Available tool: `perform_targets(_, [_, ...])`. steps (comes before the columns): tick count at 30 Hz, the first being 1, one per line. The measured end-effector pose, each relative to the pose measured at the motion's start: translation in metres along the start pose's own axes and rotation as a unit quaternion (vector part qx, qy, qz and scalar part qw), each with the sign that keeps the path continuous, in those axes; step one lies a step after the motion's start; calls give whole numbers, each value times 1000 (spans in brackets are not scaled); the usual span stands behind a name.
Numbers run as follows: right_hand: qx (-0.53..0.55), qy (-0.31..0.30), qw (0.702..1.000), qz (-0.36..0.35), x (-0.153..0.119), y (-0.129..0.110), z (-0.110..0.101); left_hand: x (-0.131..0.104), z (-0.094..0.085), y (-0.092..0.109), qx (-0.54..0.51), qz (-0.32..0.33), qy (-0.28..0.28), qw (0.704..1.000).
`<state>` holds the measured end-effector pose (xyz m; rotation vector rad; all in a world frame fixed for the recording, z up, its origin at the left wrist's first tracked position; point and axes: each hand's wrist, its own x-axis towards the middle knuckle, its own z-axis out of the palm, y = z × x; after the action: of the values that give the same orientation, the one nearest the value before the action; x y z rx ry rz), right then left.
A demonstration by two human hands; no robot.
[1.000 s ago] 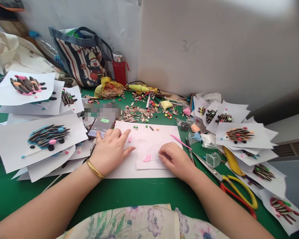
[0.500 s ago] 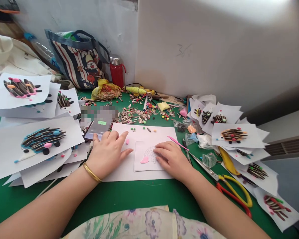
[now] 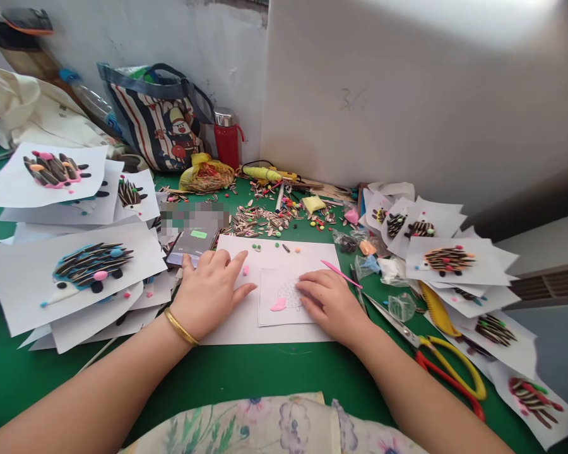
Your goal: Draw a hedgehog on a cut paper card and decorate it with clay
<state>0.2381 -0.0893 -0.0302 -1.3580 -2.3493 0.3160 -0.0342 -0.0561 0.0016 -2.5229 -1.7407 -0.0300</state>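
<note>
A small white card (image 3: pixel 274 312) with a printed hedgehog outline lies on a larger white sheet (image 3: pixel 236 331). Pink clay (image 3: pixel 278 305) covers the hedgehog's snout end. My right hand (image 3: pixel 329 302) rests on the card's right side, fingers stretched out over part of the drawing. Flat on the sheet's left side is my left hand (image 3: pixel 213 293), its fingers spread and holding nothing. A little pink clay lump (image 3: pixel 245 270) sits just beyond its fingers. Along the sheet's top lie small green balls (image 3: pixel 256 246), a sunflower seed (image 3: pixel 286 248) and an orange ball (image 3: pixel 298 250). A pink modelling tool (image 3: pixel 341 273) crosses the sheet's right edge.
Scissors (image 3: pixel 426 347) with yellow and red handles lie at right. Finished hedgehog cards are stacked at left (image 3: pixel 28 302) and right (image 3: pixel 492 258). A phone (image 3: pixel 194 243), scattered sunflower seeds (image 3: pixel 255 221), a red flask (image 3: pixel 227 142) and a striped bag (image 3: pixel 146 126) are behind.
The whole view has shifted slightly, so things appear a little further right. Both hands keep their places on the paper, and nothing has been picked up or let go.
</note>
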Motion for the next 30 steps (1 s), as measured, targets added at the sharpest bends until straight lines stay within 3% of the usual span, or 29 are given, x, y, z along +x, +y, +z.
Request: perform_targets(30, [3, 35, 999, 12, 2, 0, 3, 1, -1, 0, -15, -8, -13, 1000])
